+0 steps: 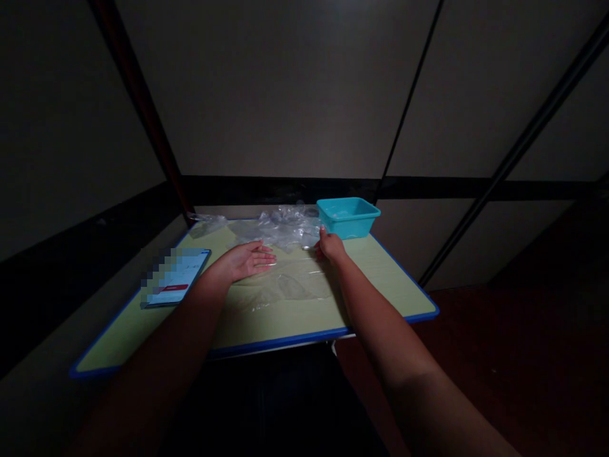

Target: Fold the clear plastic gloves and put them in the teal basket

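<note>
A sheet of clear plastic (288, 289), perhaps a flattened bag, lies spread on the table between my forearms. My left hand (246, 260) rests at its far left part, palm turned inward and fingers stretched out, gripping nothing. Over at the plastic's far right is my right hand (332, 245), thumb raised and apart from the fingers, which are partly hidden behind the hand. Nothing shows in its grasp. Just beyond both hands sits a crumpled heap of clear plastic bags (285, 227).
A turquoise plastic basin (349, 219) stands at the table's back right corner. On the left lies a tablet (183, 273) with a lit screen, partly pixelated. Another piece of clear plastic (208, 223) is at the back left. The table (394, 285) has a blue edge; a panelled wall rises behind.
</note>
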